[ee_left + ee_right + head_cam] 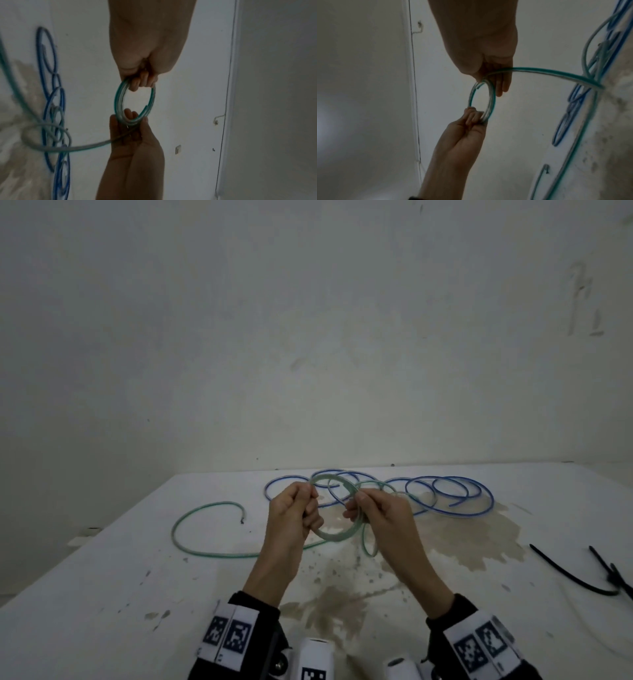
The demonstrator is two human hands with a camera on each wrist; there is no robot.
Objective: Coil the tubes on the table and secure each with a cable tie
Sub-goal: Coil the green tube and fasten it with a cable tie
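A small coil of green tube (337,537) is held up above the white table (120,594) between both hands. My left hand (301,508) grips the coil's left side (118,100). My right hand (366,505) pinches its right side (491,100), with the tube running through the fingers. The rest of the green tube (191,546) trails in a wide loop on the table to the left and ends near the back left. A blue tube (452,494) lies in loose loops behind the hands. Black cable ties (582,577) lie at the right.
A brown stain (462,539) spreads over the table's middle and right. A plain wall (308,337) rises right behind the table's far edge. The table's left edge (113,522) runs diagonally toward me.
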